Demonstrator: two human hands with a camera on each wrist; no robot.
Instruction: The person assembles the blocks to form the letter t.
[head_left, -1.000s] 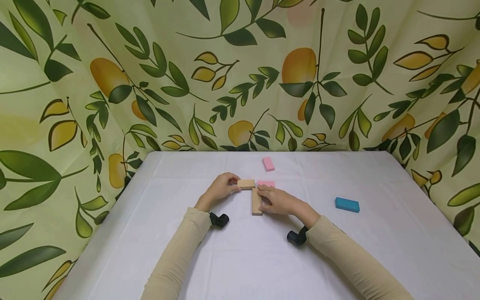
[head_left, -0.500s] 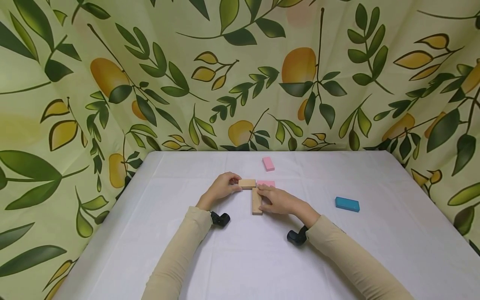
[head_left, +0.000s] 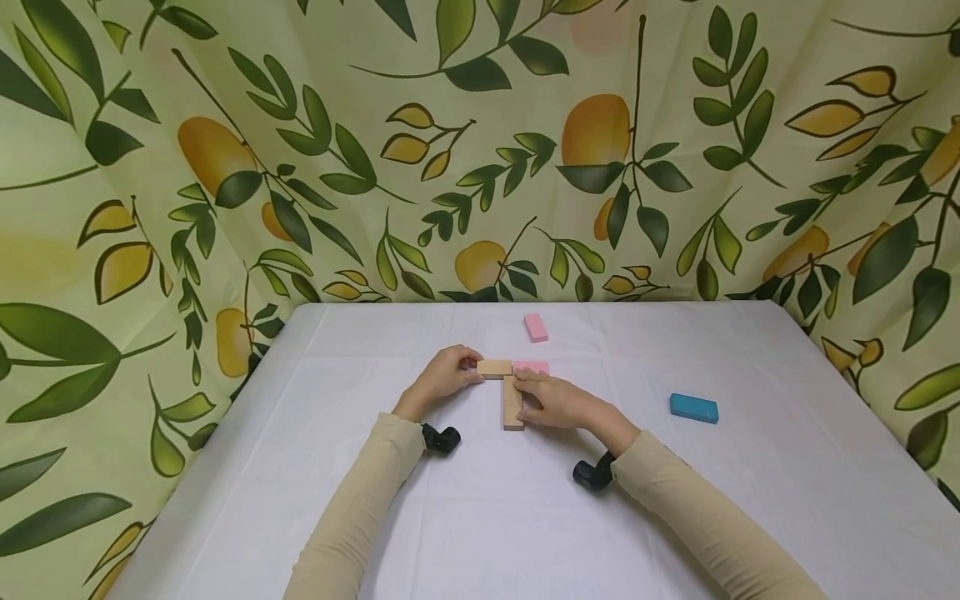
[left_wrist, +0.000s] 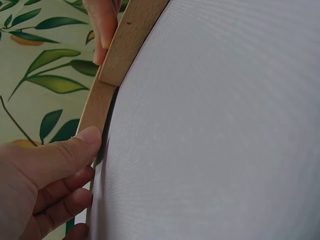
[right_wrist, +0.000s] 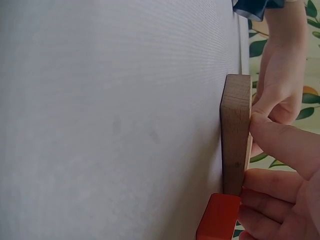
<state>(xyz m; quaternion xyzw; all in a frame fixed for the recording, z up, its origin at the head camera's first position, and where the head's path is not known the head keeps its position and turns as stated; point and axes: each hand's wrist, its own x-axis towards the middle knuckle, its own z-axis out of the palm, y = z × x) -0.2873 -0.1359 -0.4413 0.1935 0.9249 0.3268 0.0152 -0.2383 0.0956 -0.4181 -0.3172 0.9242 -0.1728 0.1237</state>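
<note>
My left hand pinches the left end of a plain wooden block lying crosswise; in the left wrist view its thumb presses the block's edge. Against that block's near side stands the far end of a second wooden block, pointing toward me. My right hand holds this second block, thumb near its close end and fingers at the far end. Beside the first block lies a pink block, partly hidden by my right fingers; it looks red in the right wrist view. All three blocks form a T.
Behind the T lies another pink block. Off to the right is a blue block. A white cloth covers the table, and a leaf-and-fruit patterned curtain rises along its back and sides.
The left hand has slid the crosswise wooden block slightly right, closing the small gap to the pink block. My right hand and the second wooden block have stayed in place.
</note>
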